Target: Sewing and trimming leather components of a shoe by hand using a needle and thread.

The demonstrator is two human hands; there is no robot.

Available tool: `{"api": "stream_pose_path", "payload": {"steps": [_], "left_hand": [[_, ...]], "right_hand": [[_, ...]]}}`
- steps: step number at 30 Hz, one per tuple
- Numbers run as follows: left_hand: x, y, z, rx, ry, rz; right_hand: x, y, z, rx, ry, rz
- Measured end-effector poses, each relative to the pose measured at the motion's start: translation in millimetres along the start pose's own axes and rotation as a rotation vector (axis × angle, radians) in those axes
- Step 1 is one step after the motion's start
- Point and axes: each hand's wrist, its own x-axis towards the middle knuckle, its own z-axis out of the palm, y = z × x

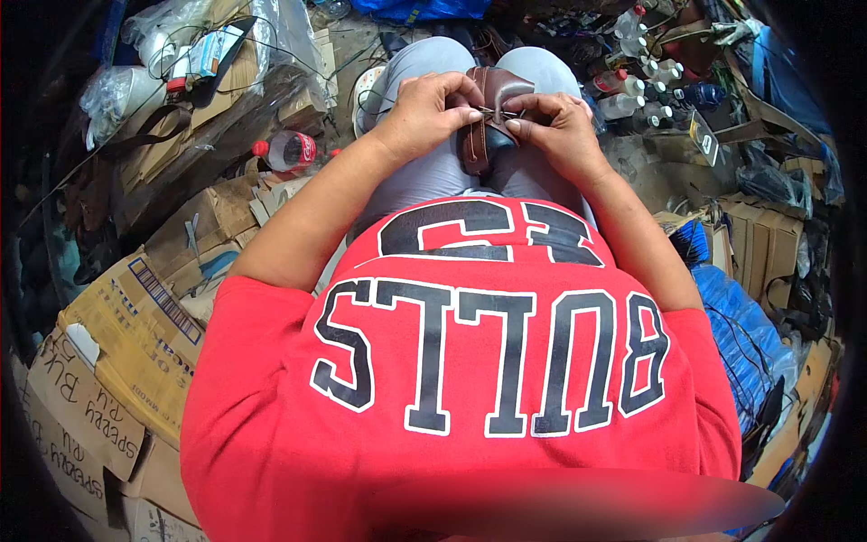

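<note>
A brown leather shoe (492, 108) rests between my knees on my grey trousers. My left hand (429, 108) grips its left edge, fingers curled over the leather. My right hand (560, 122) holds the right side, fingertips pinched at the seam. A thin needle or thread (492, 113) runs between the two thumbs across the shoe. Which hand holds it I cannot tell. My red shirt fills the lower half of the view.
Cardboard boxes (117, 352) pile up at my left with a red-capped soda bottle (287, 149) on them. Several small white bottles (637, 86) stand at the upper right. A blue plastic bag (741, 334) lies at my right. Clear bags and cables clutter the upper left.
</note>
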Motion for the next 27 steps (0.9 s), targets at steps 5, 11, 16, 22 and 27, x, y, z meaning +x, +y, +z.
{"api": "stream_pose_path", "payload": {"steps": [5,11,16,22,27], "left_hand": [[5.4,2.3,7.4,-0.095,0.094,-0.010],[16.2,7.2,-8.1,0.250,0.168,0.333],[5.3,7.5,-26.9,-0.047,0.024,0.146],[-4.4,51.5,-20.6,0.813,-0.137,0.249],[-2.3,44.0,-7.8,0.965,-0.239,0.298]], "right_hand": [[7.3,-1.1,7.3,0.183,-0.022,0.177],[14.1,3.3,-4.8,0.548,-0.087,0.203],[5.9,8.5,-35.6,0.685,-0.148,0.248],[11.2,-23.4,-30.2,-0.420,-0.173,-0.343],[18.0,-41.6,-18.2,-0.656,-0.388,-0.256]]}}
